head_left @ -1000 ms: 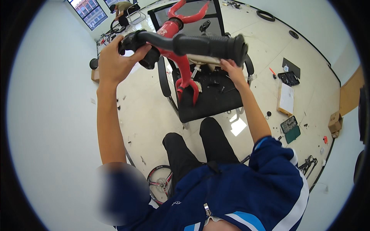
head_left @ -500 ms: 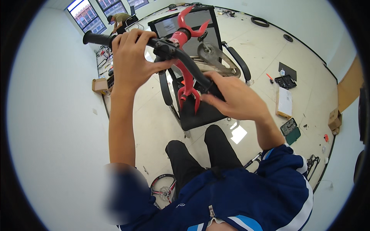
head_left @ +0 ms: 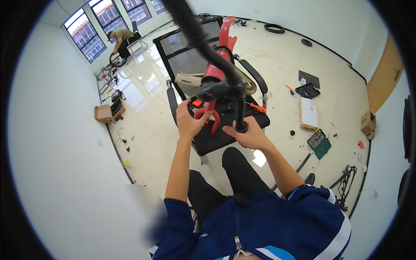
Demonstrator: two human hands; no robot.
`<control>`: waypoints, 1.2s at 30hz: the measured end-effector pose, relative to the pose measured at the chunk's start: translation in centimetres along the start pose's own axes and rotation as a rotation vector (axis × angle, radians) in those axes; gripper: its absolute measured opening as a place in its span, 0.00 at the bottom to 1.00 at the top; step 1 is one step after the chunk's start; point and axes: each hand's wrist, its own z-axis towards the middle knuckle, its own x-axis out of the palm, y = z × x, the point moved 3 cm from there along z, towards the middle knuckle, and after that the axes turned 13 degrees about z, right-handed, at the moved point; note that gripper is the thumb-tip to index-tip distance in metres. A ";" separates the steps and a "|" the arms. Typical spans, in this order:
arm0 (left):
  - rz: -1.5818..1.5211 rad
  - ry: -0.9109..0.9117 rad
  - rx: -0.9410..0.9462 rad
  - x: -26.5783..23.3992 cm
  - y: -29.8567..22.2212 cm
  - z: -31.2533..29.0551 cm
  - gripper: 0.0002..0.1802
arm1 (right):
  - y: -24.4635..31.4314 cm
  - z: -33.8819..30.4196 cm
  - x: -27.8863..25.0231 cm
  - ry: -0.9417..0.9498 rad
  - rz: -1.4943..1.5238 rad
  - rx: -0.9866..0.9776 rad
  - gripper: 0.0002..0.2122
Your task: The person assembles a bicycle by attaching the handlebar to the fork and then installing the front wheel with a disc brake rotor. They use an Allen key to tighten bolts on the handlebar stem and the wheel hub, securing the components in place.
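Note:
My right hand (head_left: 250, 135) is closed around the lower end of a black handlebar (head_left: 223, 65), which rises steeply away to the upper left. The bar passes over a red forked bicycle frame part (head_left: 215, 71) with prongs at both ends; a dark clamp (head_left: 215, 90) sits where they meet. My left hand (head_left: 190, 123) is at the red part's lower prongs, thumb against or close to one, fingers apart. Under all this stands a black office chair (head_left: 212, 141). On its seat are an orange-handled screwdriver (head_left: 258, 107) and a small orange-red piece (head_left: 197, 103).
A beige metal part (head_left: 188, 79) lies on the chair behind the red one. To the right on the floor are a white box (head_left: 308, 113), a green case (head_left: 322, 148) and a black tool case (head_left: 307, 91). At far left, another person (head_left: 123, 41) bends over a wheel.
My left hand has left the upper handlebar and moved down to the red prongs. The handlebar has swung steeper, its upper end rising out of view. My right hand now grips its lower end.

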 end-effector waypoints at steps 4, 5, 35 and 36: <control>0.067 0.345 -0.096 6.2 2.1 -3.0 0.53 | -0.5 -4.2 -4.6 -0.134 -0.003 0.249 0.20; 0.045 0.440 -0.138 7.4 2.4 -4.0 0.53 | -0.9 -5.3 -6.3 -0.103 0.019 0.211 0.20; 0.070 -0.006 0.189 7.6 -5.4 1.7 0.13 | -7.7 -29.1 -18.8 -0.660 0.287 -0.225 0.14; 0.062 -0.044 0.175 5.0 -5.4 2.4 0.11 | -6.8 -28.2 -19.0 -0.619 0.291 -0.241 0.15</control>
